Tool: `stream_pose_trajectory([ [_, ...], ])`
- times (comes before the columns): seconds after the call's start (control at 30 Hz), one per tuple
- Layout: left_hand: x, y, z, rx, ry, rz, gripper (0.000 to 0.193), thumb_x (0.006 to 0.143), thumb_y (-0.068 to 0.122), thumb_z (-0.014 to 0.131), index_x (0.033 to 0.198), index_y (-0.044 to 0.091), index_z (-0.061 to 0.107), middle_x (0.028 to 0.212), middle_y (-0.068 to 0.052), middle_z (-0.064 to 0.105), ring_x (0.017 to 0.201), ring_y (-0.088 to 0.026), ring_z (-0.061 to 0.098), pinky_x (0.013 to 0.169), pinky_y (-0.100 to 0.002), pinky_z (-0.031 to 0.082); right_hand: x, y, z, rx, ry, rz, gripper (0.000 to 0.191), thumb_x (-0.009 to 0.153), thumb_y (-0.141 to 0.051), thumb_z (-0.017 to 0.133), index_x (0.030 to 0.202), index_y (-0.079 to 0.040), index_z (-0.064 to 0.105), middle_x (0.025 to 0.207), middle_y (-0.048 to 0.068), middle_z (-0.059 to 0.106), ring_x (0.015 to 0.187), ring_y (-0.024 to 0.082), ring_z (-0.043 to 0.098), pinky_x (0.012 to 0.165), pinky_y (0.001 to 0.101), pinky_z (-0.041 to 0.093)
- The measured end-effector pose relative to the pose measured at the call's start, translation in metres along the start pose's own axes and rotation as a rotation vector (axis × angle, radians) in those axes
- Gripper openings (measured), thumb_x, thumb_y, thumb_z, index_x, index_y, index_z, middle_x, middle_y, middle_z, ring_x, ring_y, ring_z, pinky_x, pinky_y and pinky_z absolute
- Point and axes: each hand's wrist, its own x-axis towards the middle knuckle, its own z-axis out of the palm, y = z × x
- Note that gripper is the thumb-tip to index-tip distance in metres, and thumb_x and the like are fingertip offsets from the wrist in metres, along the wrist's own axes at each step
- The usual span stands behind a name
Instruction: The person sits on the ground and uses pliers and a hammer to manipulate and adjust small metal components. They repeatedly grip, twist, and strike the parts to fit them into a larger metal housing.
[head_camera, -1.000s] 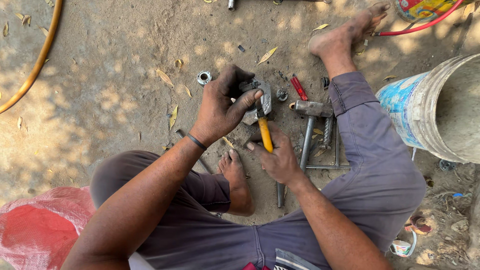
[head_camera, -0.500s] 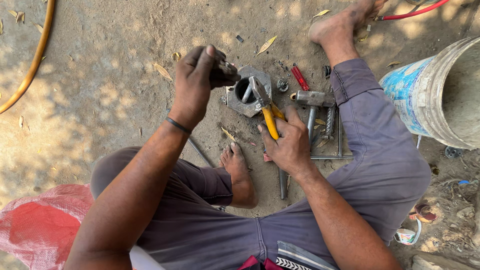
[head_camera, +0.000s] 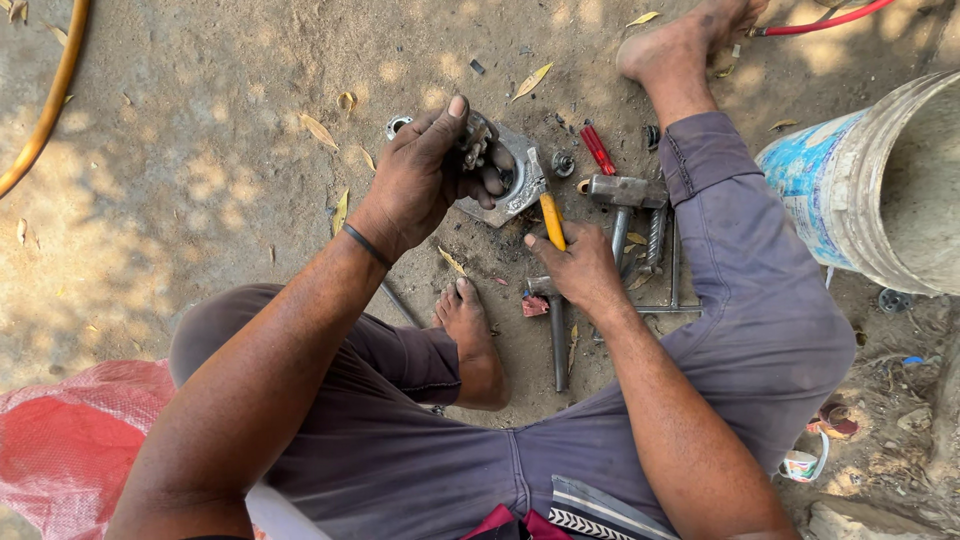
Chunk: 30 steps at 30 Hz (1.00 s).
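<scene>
With the metal housing (head_camera: 510, 185) clamped in the left hand (head_camera: 420, 180) and the yellow-handled tool (head_camera: 550, 215) gripped by the right hand (head_camera: 580, 270), fingers could be gouged by a slip.

Two hands (head_camera: 420, 180), one hammer (head_camera: 625, 195), one bucket (head_camera: 880, 180).

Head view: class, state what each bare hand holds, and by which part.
Left hand grips the grey metal housing by its upper-left edge; right hand holds the yellow-handled tool by its handle.
</scene>
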Motion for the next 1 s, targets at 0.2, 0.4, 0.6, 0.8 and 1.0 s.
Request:
stream_pose_trajectory([
  [0.2, -0.001, -0.004, -0.003, 0.041, 0.005, -0.009, 0.037, 0.106, 0.037, 0.055, 0.115, 0.002, 0.058, 0.100, -0.018, 0.075, 0.085, -0.025, 0.077, 0.071, -0.037, 0.065, -0.003, -0.012, -0.002, -0.300, 0.069, -0.107, 0.038, 0.086, -0.034, 0.082, 0.100, 0.001, 0.072, 0.094, 0.020, 0.066, 0.089, 0.031, 0.068, 0.077, 0.0451, 0.054],
  [0.4, 0.000, -0.027, 0.011, 0.109, 0.074, -0.030, 0.034, 0.099, 0.035, 0.063, 0.109, 0.004, 0.056, 0.107, -0.014, 0.076, 0.101, -0.021, 0.078, 0.083, -0.036, 0.064, -0.015, -0.040, -0.007, 0.230, 0.373, -0.462, 0.020, 0.096, -0.012, 0.077, 0.110, -0.002, 0.066, 0.098, 0.010, 0.071, 0.087, 0.017, 0.071, 0.073, 0.0307, 0.060],
  [0.6, -0.001, -0.062, 0.023, 0.405, 0.087, -0.029, 0.037, 0.101, 0.039, 0.068, 0.105, 0.004, 0.058, 0.090, -0.004, 0.065, 0.081, -0.012, 0.063, 0.071, -0.029, 0.058, -0.019, -0.051, 0.005, 0.343, 0.408, -0.463, 0.022, 0.092, -0.008, 0.081, 0.107, 0.000, 0.066, 0.098, 0.007, 0.072, 0.087, 0.013, 0.073, 0.075, 0.0267, 0.061],
  [0.8, 0.003, -0.057, 0.017, 0.203, 0.075, -0.074, 0.038, 0.097, 0.040, 0.068, 0.104, 0.004, 0.056, 0.089, -0.001, 0.064, 0.084, -0.011, 0.069, 0.077, -0.031, 0.067, -0.015, -0.041, -0.001, 0.504, 0.333, -0.485, 0.010, 0.099, -0.002, 0.072, 0.109, -0.001, 0.069, 0.099, 0.003, 0.069, 0.087, 0.008, 0.065, 0.076, 0.0255, 0.055],
  [1.0, -0.001, -0.054, 0.022, 0.588, 0.083, 0.067, 0.035, 0.099, 0.033, 0.071, 0.099, 0.001, 0.057, 0.084, -0.007, 0.072, 0.078, -0.012, 0.077, 0.068, -0.030, 0.067, -0.019, -0.035, 0.001, 0.302, 0.426, -0.502, 0.011, 0.096, -0.008, 0.076, 0.095, -0.002, 0.067, 0.082, 0.001, 0.064, 0.071, 0.006, 0.060, 0.064, 0.0244, 0.050],
])
